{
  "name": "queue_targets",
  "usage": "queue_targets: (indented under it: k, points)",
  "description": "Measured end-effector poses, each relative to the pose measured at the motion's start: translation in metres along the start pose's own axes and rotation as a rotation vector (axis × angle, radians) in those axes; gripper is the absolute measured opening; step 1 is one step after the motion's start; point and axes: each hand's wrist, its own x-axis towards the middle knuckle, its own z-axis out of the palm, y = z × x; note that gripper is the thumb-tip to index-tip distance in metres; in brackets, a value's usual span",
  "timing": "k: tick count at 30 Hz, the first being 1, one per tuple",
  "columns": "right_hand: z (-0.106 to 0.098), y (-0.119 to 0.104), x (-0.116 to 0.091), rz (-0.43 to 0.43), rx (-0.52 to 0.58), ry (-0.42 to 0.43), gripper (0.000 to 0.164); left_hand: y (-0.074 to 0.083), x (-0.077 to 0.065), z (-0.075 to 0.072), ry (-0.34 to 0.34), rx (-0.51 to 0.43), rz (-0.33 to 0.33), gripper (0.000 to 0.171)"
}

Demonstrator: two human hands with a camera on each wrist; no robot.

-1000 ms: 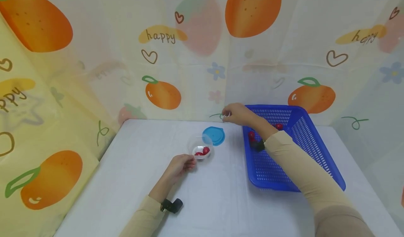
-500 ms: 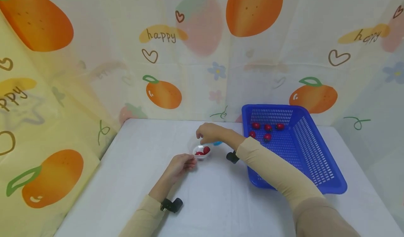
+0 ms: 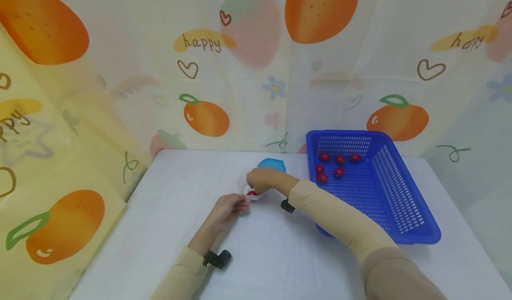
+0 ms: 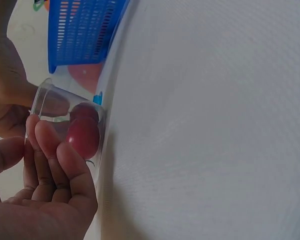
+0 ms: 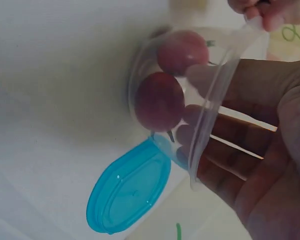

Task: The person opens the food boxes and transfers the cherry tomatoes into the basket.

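Note:
My left hand pinches the rim of a small clear plastic container standing on the white cloth. Inside it lie two cherry tomatoes, a lower one and an upper one, both with green stems. My right hand reaches down over the container from the right. Its thumb and fingers extend past the rim, with the tips right beside the tomatoes in the right wrist view. A blue lid lies just behind the container, partly covered by my right hand in the head view.
A blue perforated basket stands on the right side of the table, with several cherry tomatoes in its far left part. A patterned cloth curtain hangs behind the table's back edge. My right forearm crosses the basket's near left corner.
My right hand has moved left and down, from beside the basket's far left corner to inside the container. More of the basket's tomatoes now show. My left hand keeps its place at the rim.

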Motion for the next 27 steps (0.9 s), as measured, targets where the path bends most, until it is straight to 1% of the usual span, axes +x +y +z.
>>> queue_targets:
  k: [3,7,11,14,18,21,27]
  points:
    - [0.004,-0.002,0.004,-0.007,-0.059,-0.012,0.018,0.0,0.0,-0.001,-0.001,-0.002,0.004,0.032]
    - [0.009,-0.004,0.008,-0.004,-0.09,-0.02,0.015,-0.001,0.0,-0.001,-0.006,-0.013,0.0,0.031]
    - [0.011,-0.005,0.011,-0.022,-0.113,-0.01,0.014,-0.001,0.0,-0.002,-0.009,-0.007,0.005,0.031]
    - [0.009,-0.004,0.01,-0.012,-0.082,0.008,0.016,-0.001,-0.001,-0.002,-0.006,-0.004,0.008,0.031]
    - [0.004,-0.002,0.007,0.003,-0.003,0.032,0.025,0.0,-0.001,-0.001,-0.004,-0.014,0.007,0.031]
    - [-0.002,0.0,0.004,-0.022,0.034,0.053,0.027,0.001,-0.001,-0.001,0.001,-0.018,0.003,0.031]
    - [-0.016,0.009,-0.008,-0.087,0.088,0.107,0.023,-0.001,-0.001,0.0,0.017,-0.006,0.003,0.03]
